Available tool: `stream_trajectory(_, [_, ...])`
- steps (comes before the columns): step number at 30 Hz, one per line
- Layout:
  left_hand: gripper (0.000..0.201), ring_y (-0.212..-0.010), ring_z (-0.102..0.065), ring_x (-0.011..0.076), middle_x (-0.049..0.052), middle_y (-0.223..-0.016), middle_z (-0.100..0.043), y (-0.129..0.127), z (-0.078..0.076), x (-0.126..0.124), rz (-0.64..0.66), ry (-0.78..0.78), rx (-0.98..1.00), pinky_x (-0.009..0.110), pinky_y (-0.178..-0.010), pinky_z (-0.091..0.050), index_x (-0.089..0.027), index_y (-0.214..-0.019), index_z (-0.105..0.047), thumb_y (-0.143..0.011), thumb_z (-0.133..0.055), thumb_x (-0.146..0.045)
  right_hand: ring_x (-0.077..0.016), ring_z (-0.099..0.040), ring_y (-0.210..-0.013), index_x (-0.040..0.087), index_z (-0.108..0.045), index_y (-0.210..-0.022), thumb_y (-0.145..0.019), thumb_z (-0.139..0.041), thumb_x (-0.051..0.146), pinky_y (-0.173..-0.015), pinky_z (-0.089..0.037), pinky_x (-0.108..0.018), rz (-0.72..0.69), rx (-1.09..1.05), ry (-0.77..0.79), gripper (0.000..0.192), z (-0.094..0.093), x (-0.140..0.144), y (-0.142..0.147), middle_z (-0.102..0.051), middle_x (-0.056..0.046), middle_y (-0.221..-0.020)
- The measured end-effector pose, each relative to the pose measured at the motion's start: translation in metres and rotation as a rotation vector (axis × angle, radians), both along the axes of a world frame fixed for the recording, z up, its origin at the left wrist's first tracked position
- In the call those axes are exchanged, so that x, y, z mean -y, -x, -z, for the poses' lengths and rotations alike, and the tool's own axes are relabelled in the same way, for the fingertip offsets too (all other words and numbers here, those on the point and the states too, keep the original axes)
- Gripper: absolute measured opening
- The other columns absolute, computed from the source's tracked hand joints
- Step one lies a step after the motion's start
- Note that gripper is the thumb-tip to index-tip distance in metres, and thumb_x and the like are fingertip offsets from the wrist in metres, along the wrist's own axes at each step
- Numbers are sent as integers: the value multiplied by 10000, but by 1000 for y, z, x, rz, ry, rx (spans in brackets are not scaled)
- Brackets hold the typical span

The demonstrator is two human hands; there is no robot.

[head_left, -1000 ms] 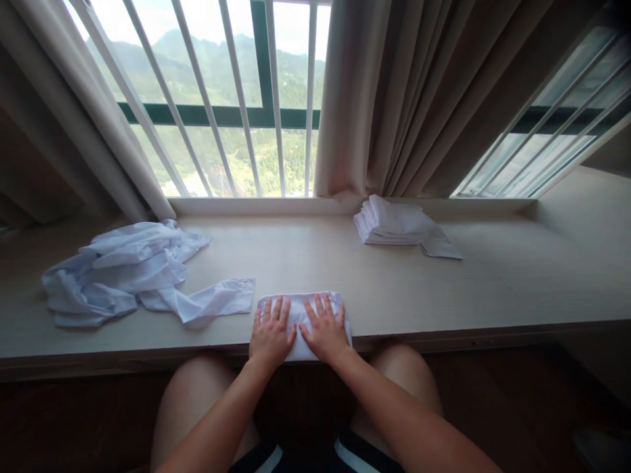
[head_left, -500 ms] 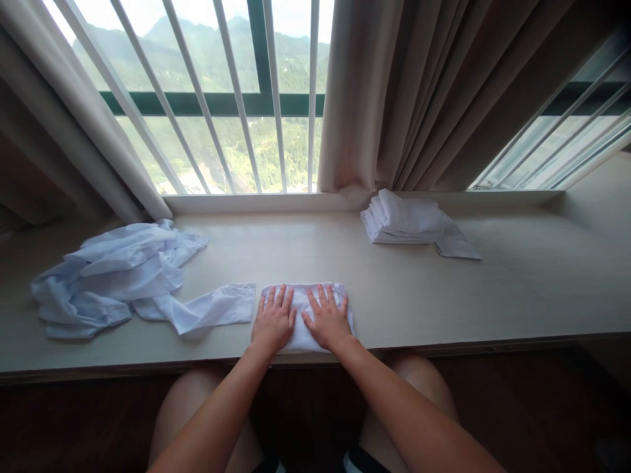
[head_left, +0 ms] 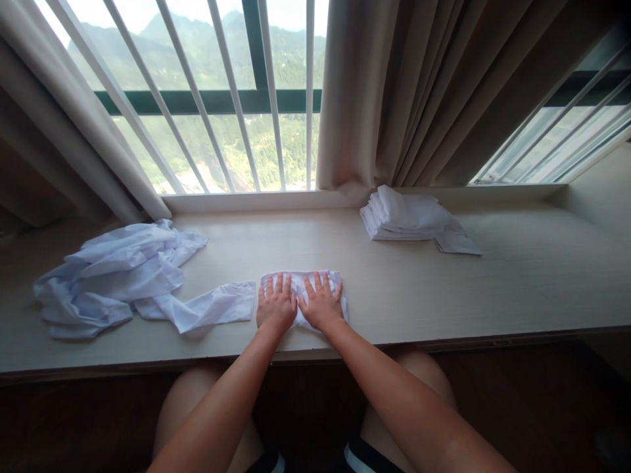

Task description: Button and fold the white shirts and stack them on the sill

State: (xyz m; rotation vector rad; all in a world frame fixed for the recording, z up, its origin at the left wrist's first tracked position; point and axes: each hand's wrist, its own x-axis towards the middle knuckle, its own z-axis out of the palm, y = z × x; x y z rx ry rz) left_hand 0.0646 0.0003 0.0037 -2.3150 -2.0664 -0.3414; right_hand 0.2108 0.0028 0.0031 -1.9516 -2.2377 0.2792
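Observation:
A folded white garment (head_left: 300,284) lies near the front edge of the pale ledge, partly covered by both hands. On its left half my left hand (head_left: 277,304) rests flat, fingers spread and pointing away from me. My right hand (head_left: 323,301) presses on the right half in the same way, its thumb close to the left one. Left of them a crumpled white garment (head_left: 128,269) is heaped, and one sleeve (head_left: 217,305) stretches toward my left hand. Exactly what kind of garment is folded I cannot tell.
Toward the back right of the ledge (head_left: 419,282) sits a stack of folded white clothes (head_left: 404,213), with a loose end hanging out to the right. Behind the ledge are a barred window (head_left: 217,144) and grey curtains (head_left: 394,98). My knees are under the front edge.
Both hands have slid slightly forward, carrying the folded garment a little away from the ledge's front edge. The heap and the stack stay where they were.

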Motion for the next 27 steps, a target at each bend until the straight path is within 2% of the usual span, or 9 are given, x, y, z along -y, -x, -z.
stream_trajectory(8, [605, -1542, -212, 358, 100, -1675, -268, -13, 5, 28, -46, 20, -20, 583, -1232, -163, -209, -1592, -346, -1000, -383, -326, -396, -38, -1562, 255, -287, -1606, -1016, -308, 526, -1150, -4, -734, 49, -33, 3, 649, 5, 33, 5, -151, -130, -1701])
stream_trajectory(10, [600, -1537, -228, 359, 104, -1670, -282, -8, 4, 26, -21, 21, -23, 584, -1227, -182, -209, -1590, -351, -1006, -378, -344, -396, -38, -1563, 254, -286, -1606, -1014, -313, 541, -1154, -14, -730, 45, -36, 8, 659, 6, 31, 1, -153, -130, -1700])
stream_trajectory(16, [574, -1527, -274, 334, 74, -1666, -303, 17, -1, 11, 173, 52, -22, 546, -1210, -263, -267, -1592, -341, -1042, -305, -428, -370, -33, -1569, 286, -232, -1618, -1013, -253, 621, -1176, -14, -702, -26, -27, 71, 692, 1, 17, -19, -137, -99, -1707])
stream_trajectory(21, [576, -1528, -265, 350, 94, -1663, -307, 14, 3, 13, 131, 18, -25, 566, -1216, -235, -247, -1588, -353, -1038, -327, -417, -360, -34, -1570, 300, -237, -1616, -1032, -250, 553, -1175, -4, -699, -19, -3, 43, 636, 3, 16, -17, -136, -89, -1709])
stream_trajectory(27, [564, -1530, -263, 336, 74, -1662, -314, 18, 4, 10, 122, 44, 41, 542, -1226, -234, -288, -1581, -363, -1030, -368, -412, -359, -39, -1570, 317, -250, -1610, -1020, -308, 570, -1176, -9, -695, -34, -28, 43, 645, 3, 13, -18, -144, -81, -1708])
